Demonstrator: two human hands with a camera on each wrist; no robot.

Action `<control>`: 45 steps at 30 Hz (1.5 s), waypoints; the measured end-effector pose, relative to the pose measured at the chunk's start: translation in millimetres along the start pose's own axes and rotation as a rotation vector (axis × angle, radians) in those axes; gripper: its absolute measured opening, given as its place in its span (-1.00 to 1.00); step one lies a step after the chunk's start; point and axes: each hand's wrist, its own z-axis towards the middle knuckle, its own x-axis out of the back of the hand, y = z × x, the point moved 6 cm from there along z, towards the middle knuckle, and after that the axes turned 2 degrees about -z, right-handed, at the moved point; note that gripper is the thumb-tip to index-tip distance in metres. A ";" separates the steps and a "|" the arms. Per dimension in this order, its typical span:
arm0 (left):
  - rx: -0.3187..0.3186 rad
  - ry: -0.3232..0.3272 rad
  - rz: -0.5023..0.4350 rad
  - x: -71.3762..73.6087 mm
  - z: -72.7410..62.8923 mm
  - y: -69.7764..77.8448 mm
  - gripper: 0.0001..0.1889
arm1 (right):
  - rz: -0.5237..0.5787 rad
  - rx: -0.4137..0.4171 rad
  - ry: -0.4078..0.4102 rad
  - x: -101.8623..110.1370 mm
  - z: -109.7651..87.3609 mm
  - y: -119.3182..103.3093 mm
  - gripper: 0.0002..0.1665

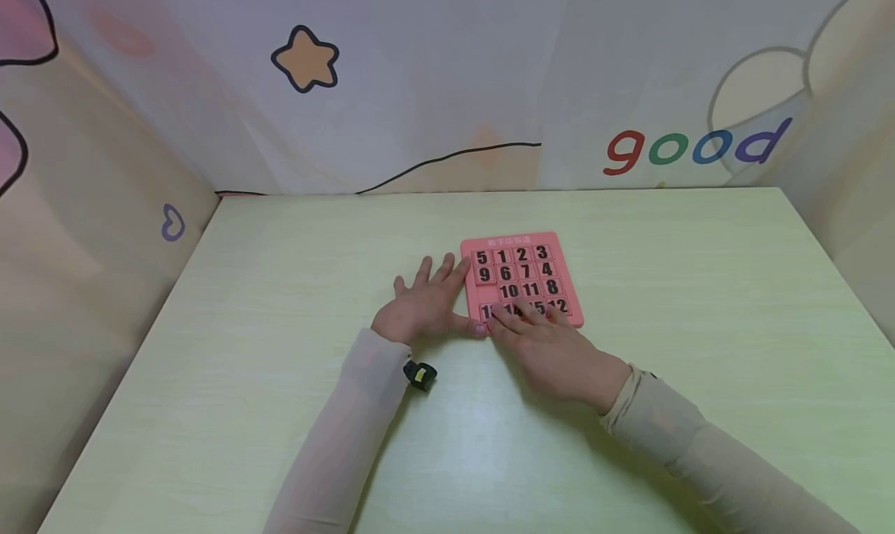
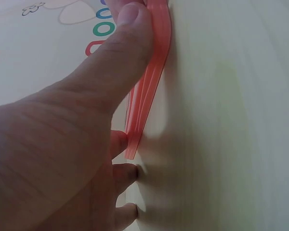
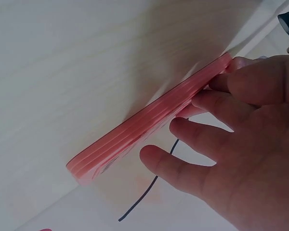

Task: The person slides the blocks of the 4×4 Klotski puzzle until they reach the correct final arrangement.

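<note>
A pink sliding number puzzle (image 1: pixel 520 241) with black-numbered square tiles lies flat on the table. Its third row has a gap at the left end, under tile 9 (image 1: pixel 485 274) and beside tile 10 (image 1: pixel 509 291). Along the puzzle's left side, my left hand (image 1: pixel 419 308) spreads its fingers, with index finger and thumb against the edge. Over the bottom row, my right hand (image 1: pixel 559 355) reaches in with extended fingers, partly covering several tiles. The puzzle's side wall (image 2: pixel 147 91) shows beside the left thumb (image 2: pixel 120 53) in the left wrist view. Right-hand fingers (image 3: pixel 197 139) lie over the puzzle's edge (image 3: pixel 149 113) in the right wrist view.
A pale green-yellow table (image 1: pixel 245 285) extends around the puzzle. Printed cloth walls stand at its back and sides, with a star (image 1: pixel 305 60) and the word "good" (image 1: pixel 699 147). A small black device (image 1: pixel 421 375) sits at the left wrist.
</note>
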 end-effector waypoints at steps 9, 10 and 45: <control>-0.002 0.001 0.003 0.4 0.9 1.1 0.25 | 0.000 -0.005 -0.003 1.5 1.6 0.9 -0.39; -0.001 0.001 0.002 0.4 0.8 1.1 0.25 | 0.001 -0.005 -0.003 1.7 1.9 0.9 -0.39; 0.001 0.000 0.006 1.3 -0.6 1.3 0.25 | 0.017 -0.049 -0.008 1.7 18.7 11.2 -0.38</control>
